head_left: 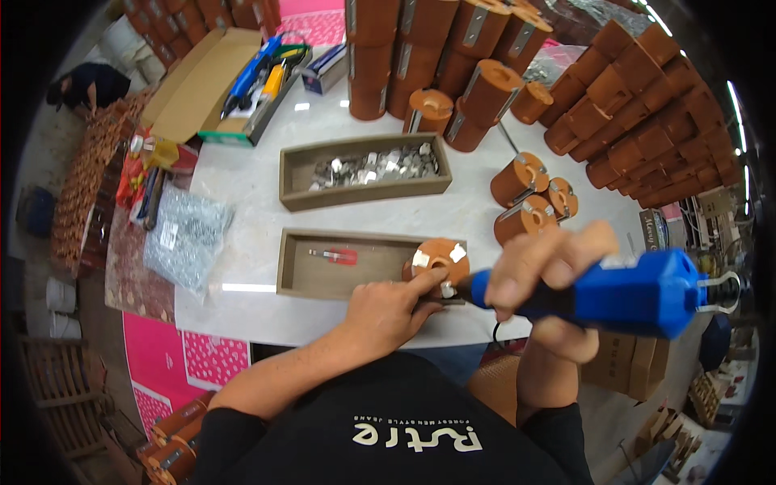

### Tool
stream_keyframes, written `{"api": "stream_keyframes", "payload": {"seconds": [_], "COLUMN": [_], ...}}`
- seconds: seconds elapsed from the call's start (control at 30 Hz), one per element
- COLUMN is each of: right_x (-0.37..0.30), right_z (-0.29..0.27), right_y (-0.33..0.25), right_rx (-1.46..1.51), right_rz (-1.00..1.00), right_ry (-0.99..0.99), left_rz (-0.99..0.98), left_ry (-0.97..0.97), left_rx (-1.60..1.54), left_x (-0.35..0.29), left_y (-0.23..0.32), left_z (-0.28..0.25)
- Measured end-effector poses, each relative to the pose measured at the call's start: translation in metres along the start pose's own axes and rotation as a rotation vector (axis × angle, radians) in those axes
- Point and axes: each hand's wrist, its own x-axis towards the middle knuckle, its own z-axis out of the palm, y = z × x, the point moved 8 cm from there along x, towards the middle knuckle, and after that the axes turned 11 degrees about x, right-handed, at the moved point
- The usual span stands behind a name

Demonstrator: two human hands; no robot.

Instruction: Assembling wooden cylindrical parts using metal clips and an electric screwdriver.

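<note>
The orange-brown cylinder (444, 248), bright metal clips (458, 253) around its central hole, sits at the right end of the tray (323, 279), held by the left hand (381, 313), while the right hand (550, 267) grips a blue driver (638, 293).

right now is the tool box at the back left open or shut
Open: the box has its lid laid back; tools show inside.
</note>
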Motion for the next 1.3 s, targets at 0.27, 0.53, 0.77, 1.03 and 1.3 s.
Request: {"api": "stream_keyframes", "payload": {"seconds": [0.27,0.53,0.77,1.03,1.3], "right_x": [-0.063,-0.186,-0.212,-0.233,-0.225], "right_z": [-0.061,-0.126,-0.131,-0.14,-0.142], "right_y": [-0.075,-0.059,-0.01,0.009,0.026], "right_rx": [0.091,-0.162,-0.024,0.002,-0.01], "right_rz": [-0.316,-0.149,0.167,0.312,0.369], "right_ry": [0.343,1.106,1.214,1.183,1.195], "left_rz": [0.078,0.231,0.233,0.215,0.116], "left_ry": [0.025,0.081,0.043,-0.037,-0.073], "left_rx": [0.099,0.084,0.292,0.302,0.12], "left_x": [0.013,0.072,0.161,0.184,0.226], "left_y": [0.007,0.051,0.039,0.047,0.045], "left_z": [-0.014,-0.078,-0.006,0.062,0.106]}}
